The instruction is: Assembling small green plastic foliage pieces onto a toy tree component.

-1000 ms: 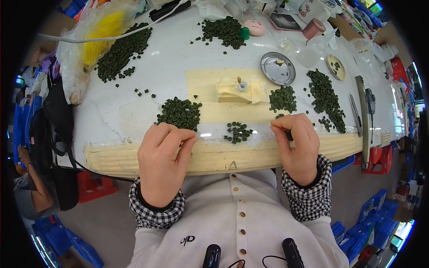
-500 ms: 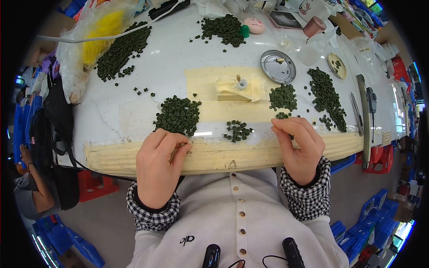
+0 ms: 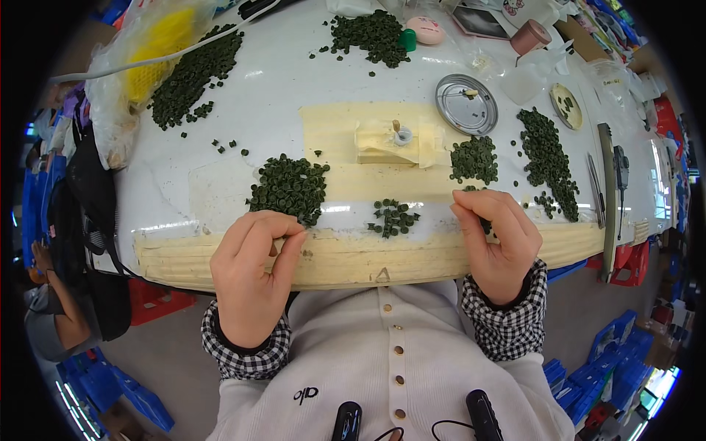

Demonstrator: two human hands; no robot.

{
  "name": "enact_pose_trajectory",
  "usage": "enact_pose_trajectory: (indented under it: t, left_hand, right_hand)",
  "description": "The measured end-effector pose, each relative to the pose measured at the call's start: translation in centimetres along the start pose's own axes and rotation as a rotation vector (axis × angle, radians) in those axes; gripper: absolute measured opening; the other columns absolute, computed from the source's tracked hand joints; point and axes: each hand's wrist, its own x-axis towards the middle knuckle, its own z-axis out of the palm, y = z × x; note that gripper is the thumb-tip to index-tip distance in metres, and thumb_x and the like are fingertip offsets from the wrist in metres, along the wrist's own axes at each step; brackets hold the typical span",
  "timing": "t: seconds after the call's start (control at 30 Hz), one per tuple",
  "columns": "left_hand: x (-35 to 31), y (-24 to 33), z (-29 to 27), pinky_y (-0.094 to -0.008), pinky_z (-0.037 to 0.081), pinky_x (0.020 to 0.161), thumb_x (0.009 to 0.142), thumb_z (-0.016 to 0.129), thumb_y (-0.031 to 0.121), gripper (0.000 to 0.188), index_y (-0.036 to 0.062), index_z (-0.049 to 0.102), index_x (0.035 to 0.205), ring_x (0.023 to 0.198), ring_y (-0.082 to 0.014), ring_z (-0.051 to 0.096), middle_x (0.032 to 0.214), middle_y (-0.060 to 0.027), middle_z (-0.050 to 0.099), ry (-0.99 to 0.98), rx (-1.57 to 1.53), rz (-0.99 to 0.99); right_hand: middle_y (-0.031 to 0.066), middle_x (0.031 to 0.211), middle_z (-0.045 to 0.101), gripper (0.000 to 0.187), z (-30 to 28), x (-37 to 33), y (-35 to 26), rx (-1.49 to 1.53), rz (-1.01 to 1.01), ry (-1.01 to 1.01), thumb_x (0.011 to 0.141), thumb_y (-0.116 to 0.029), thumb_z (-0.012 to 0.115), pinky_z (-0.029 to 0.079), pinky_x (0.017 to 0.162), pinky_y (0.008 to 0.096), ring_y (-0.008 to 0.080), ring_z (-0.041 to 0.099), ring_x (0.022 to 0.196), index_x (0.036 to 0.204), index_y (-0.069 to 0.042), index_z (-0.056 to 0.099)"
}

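My left hand (image 3: pixel 254 275) is at the taped front edge of the table, thumb and forefinger pinched together. Its fingertips touch the near side of a pile of small dark green round pieces (image 3: pixel 288 185). My right hand (image 3: pixel 504 241) also makes a pinch, over the table edge, beside a few green pieces partly hidden behind its fingers. Anything between either pair of fingertips is too small to make out. Between the hands lies a small cluster of green pieces (image 3: pixel 394 218). Beyond it stands a tape-covered block (image 3: pixel 382 151) with a small white cup-like fitting on top.
More green pieces form heaps at the far left (image 3: pixel 193 77), far middle (image 3: pixel 371 37) and right (image 3: pixel 546 162). A round metal lid (image 3: pixel 466 104) and a cream dish (image 3: pixel 565 106) stand back right. Tweezers (image 3: pixel 596 189) lie near a long dark bar (image 3: pixel 608 202). A white cable (image 3: pixel 158 62) crosses the far left.
My left hand has drifted slightly left and its pinch looks a little tighter. The right hand sits slightly further right. The whole view has shifted a little; the piles look the same.
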Motion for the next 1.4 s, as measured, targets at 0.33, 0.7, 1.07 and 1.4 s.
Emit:
enact_pose_trajectory:
  t: [0.33, 0.7, 1.07, 1.4]
  left_hand:
    - [0.8, -0.7, 2.0, -0.0235, 0.052, 0.065, 0.095, 0.057, 0.005, 0.015, -0.0039, 0.063, 0.105, 0.078, -0.0137, 0.065, 0.091, -0.011, 0.067, -0.071, -1.23, -0.283]
    - [0.4, -0.5, 3.1, -0.0249, 0.058, 0.08, 0.099, 0.051, 0.007, 0.021, -0.0014, 0.058, 0.117, 0.096, -0.0189, 0.069, 0.107, -0.0173, 0.068, -0.182, -1.582, -0.487]
    - [-0.6, 0.8, 3.3, -0.0233, 0.057, 0.079, 0.095, 0.054, 0.0, 0.021, -0.0003, 0.056, 0.116, 0.093, -0.0186, 0.069, 0.107, -0.0178, 0.068, -0.037, -1.356, -0.391]
    - [-1.6, 0.8, 3.4, -0.0284, 0.056, 0.087, 0.092, 0.054, -0.008, 0.018, -0.0074, 0.055, 0.11, 0.102, -0.0229, 0.067, 0.11, -0.0204, 0.067, 0.053, -1.144, -0.126]
  right_hand:
    - [0.01, 0.077, 0.066, 0.021, 0.7, 0.6, 0.4, -0.127, -0.079, -0.036, 0.069, 0.006, 0.075, 0.049, 0.062, 0.0326, 0.0257, 0.06, 0.069, 0.088, 0.001, 0.068]
    - [0.0079, 0.079, 0.065, 0.02, 0.6, 0.7, 0.1, -0.153, -0.064, -0.059, 0.069, 0.004, 0.075, 0.049, 0.065, 0.0333, 0.0256, 0.058, 0.075, 0.087, -0.002, 0.069]
    - [0.0098, 0.08, 0.065, 0.019, 0.8, 0.2, -0.1, -0.162, -0.061, -0.033, 0.072, 0.006, 0.072, 0.048, 0.067, 0.0343, 0.0269, 0.057, 0.076, 0.09, 0.0, 0.067]
    - [0.0099, 0.08, 0.065, 0.018, 0.6, -0.1, -0.3, -0.176, -0.083, -0.019, 0.072, 0.006, 0.071, 0.048, 0.067, 0.0342, 0.0267, 0.057, 0.076, 0.089, 0.0, 0.067]
